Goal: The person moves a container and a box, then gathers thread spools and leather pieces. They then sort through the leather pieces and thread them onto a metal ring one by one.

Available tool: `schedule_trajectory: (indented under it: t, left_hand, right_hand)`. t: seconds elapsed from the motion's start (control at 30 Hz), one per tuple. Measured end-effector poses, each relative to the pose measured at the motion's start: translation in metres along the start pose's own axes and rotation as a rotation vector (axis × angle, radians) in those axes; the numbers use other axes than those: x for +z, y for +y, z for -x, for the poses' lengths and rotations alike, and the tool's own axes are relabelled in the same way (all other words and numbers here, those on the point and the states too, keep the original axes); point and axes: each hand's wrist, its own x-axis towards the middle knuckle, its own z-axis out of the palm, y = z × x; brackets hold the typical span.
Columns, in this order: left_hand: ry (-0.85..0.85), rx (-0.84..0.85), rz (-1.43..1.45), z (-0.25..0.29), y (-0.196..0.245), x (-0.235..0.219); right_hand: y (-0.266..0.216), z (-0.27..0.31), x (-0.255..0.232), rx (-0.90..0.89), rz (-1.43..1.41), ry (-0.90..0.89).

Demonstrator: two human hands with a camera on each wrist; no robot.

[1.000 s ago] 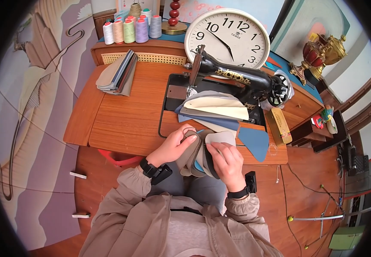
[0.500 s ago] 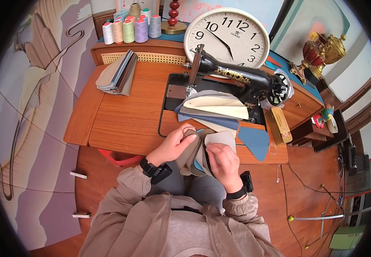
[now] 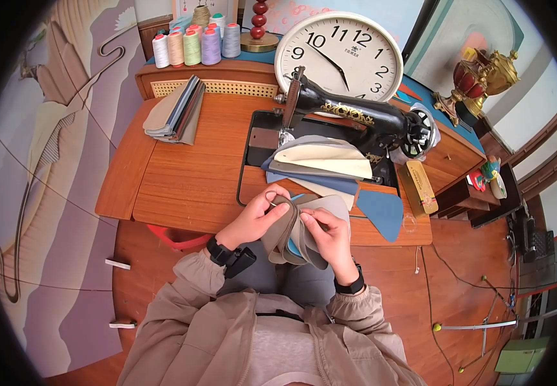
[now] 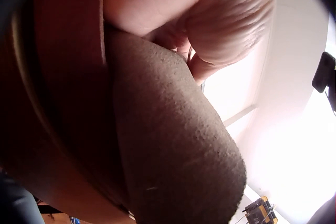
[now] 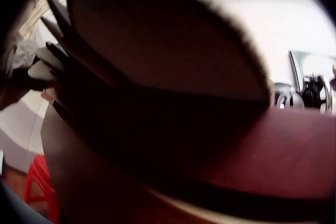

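Over the lap, at the table's front edge, both hands hold a bundle of taupe and grey fabric swatches [image 3: 280,239], with a strip of blue showing among them. My left hand [image 3: 252,220] grips the bundle's upper left end between thumb and fingers, where a thin ring shows. Close beside it, my right hand [image 3: 332,238] pinches the upper edges of some swatches, while lighter grey ones fan out behind its fingers. A rough-textured swatch [image 4: 173,129] hangs below the hand in the left wrist view. In the right wrist view a swatch [image 5: 157,45] is large and dark.
Behind the hands, more swatches [image 3: 323,161] in cream, grey and blue lie before a black sewing machine [image 3: 355,112]. A blue piece [image 3: 381,214] overhangs the front edge near a yellow tin [image 3: 422,188]. Another swatch stack [image 3: 175,114] lies at left. Thread spools [image 3: 191,51] and a clock [image 3: 339,58] stand behind.
My right hand has moved left from the light grey swatch and turned, its thumb now on swatch edges near the left hand. The left hand keeps its grip almost in place.
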Motion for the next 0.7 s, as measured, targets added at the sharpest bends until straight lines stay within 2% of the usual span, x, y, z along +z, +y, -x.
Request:
schedule_trajectory:
  t: [0.03,0.07,0.13,0.27,0.33,0.47,0.57,0.63,0.7]
  left_hand:
    - [0.011,-0.019,0.000,0.000,0.003,0.001]
    - [0.008,-0.020,-0.001,-0.001,0.005,0.002]
    - [-0.024,0.092,0.036,-0.004,0.009,0.004]
    - [-0.105,0.026,0.077,0.000,0.001,0.003]
    - [-0.094,-0.019,-0.043,0.000,0.015,0.009]
    - [-0.145,-0.070,-0.132,0.001,0.007,0.002]
    - [-0.077,-0.160,-0.106,0.003,0.009,0.002]
    - [-0.054,-0.114,-0.166,0.002,0.012,0.003]
    - [-0.048,-0.105,-0.166,0.002,0.013,0.004]
  right_hand:
    - [0.005,0.000,0.000,0.088,-0.155,-0.021]
    - [0.008,0.001,0.001,0.087,-0.156,-0.018]
    - [0.008,0.003,0.004,0.089,-0.270,0.017]
    - [0.002,0.006,0.003,0.149,-0.304,0.121]
    - [0.001,0.006,0.002,0.103,-0.341,0.155]
    - [0.003,0.003,-0.007,0.079,-0.265,0.150]
    - [0.030,-0.005,-0.033,-0.005,-0.063,0.326]
    - [0.020,-0.009,-0.058,-0.009,0.422,0.404]
    - [0.038,-0.009,-0.075,-0.139,0.835,0.457]
